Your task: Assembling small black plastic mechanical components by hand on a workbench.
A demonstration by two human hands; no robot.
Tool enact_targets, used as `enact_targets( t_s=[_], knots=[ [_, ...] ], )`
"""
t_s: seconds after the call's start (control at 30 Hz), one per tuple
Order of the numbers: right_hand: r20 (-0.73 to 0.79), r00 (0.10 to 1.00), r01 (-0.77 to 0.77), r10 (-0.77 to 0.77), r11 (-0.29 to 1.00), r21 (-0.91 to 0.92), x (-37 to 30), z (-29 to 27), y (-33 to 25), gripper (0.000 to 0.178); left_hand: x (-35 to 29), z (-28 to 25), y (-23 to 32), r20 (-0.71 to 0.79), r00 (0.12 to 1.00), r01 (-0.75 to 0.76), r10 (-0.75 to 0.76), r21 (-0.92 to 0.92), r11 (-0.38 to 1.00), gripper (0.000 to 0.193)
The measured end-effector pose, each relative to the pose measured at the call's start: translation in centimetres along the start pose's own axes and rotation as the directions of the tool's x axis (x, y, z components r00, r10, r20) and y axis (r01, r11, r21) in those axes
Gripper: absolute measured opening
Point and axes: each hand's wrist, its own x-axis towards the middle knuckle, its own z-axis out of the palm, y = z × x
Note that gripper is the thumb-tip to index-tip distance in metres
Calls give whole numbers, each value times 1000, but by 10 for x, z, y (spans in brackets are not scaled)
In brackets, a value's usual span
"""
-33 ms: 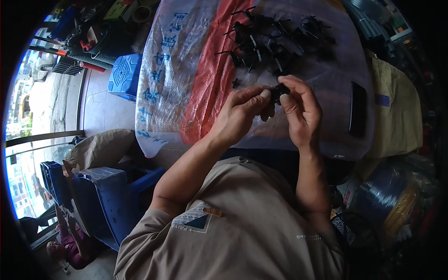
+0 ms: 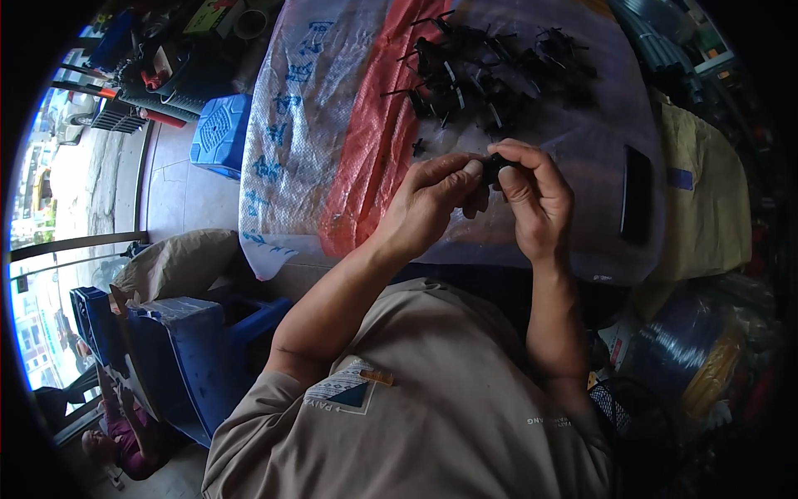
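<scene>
Between my two hands, over the near part of the covered table, is a small black part (image 2: 492, 169); its exact kind is too dark to make out. My left hand (image 2: 428, 195) pinches it from the left with thumb and fingers. My right hand (image 2: 536, 195) holds its other side, the thumb below and the index finger bent over the top. Beyond my fingers lies a loose pile of similar black pieces (image 2: 499, 79) with thin stalks sticking out. A single small black piece (image 2: 417, 148) lies apart, left of my hands.
A woven plastic sheet (image 2: 278, 191) with a red stripe covers the table. A dark phone-like slab (image 2: 637, 195) lies at its right edge. A blue stool (image 2: 223, 133) stands left, above a blue bin (image 2: 187, 349). Another person (image 2: 137, 437) is at lower left.
My right index finger has dropped slightly closer over the black part. Both hands otherwise keep their place and grip.
</scene>
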Motion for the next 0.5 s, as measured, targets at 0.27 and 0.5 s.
enact_targets(
  t_s=[0.27,0.5],
  knots=[
    [-47,984,-156,173,955,254,-12,4,20,11,-5,3,-21,100,934,-350,342,437,829,32],
    [-37,977,-184,210,915,359,-21,15,13,16,-4,2,-37,8,846,-457,534,527,717,14]
  ],
)
